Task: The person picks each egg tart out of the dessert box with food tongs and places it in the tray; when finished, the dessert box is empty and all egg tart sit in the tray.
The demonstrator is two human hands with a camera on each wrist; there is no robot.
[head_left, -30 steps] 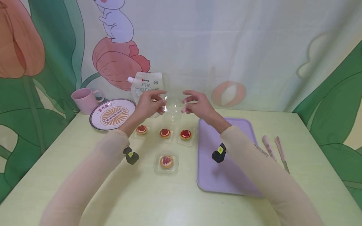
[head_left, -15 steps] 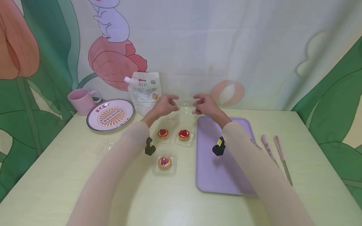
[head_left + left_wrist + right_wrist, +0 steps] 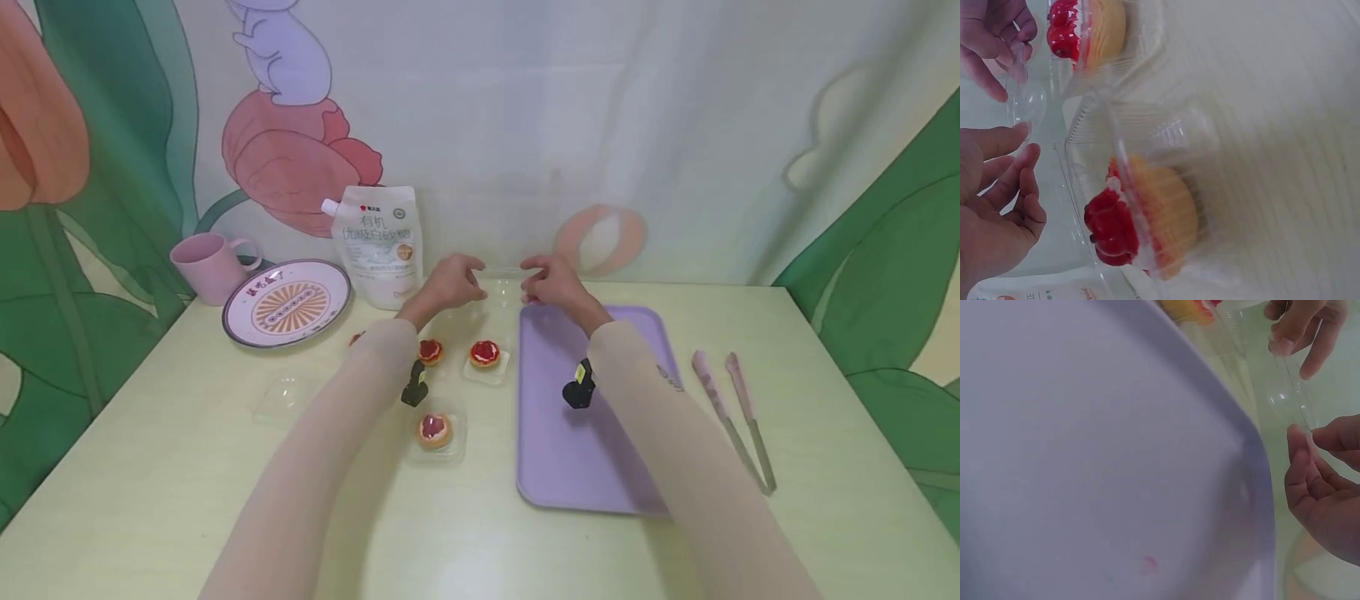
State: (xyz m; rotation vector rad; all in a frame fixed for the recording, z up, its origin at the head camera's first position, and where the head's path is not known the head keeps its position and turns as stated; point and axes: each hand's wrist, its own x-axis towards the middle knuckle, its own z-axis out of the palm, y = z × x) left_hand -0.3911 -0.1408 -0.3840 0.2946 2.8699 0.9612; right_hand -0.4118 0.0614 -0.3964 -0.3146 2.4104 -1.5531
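1. A clear plastic cover is held just off the far left corner of the purple tray; whether it is raised from the worktop cannot be told.
2. It is spanned side to side between the hands, its rim roughly in line with the tray's far edge; no longer axis can be made out.
3. One edge is pinched between thumb and finger by the left hand, farther left of the tray; the opposite edge is pinched likewise by the right hand, which is placed nearer the tray, just beyond its far edge.
4. The cover is colourless and glossy, with a thin rim and a rounded bulge by which highlights are caught in both wrist views.
5. Just left of the tray, a red-topped tart is set on clear plastic; farther left, a second tart is partly hidden by the left sleeve.
6. Left of the tray's near half, a tart in a clear box is seen.
7. Well left of the tray, a loose clear piece is laid.
8. Right of the tray, two pink-handled utensils are laid.
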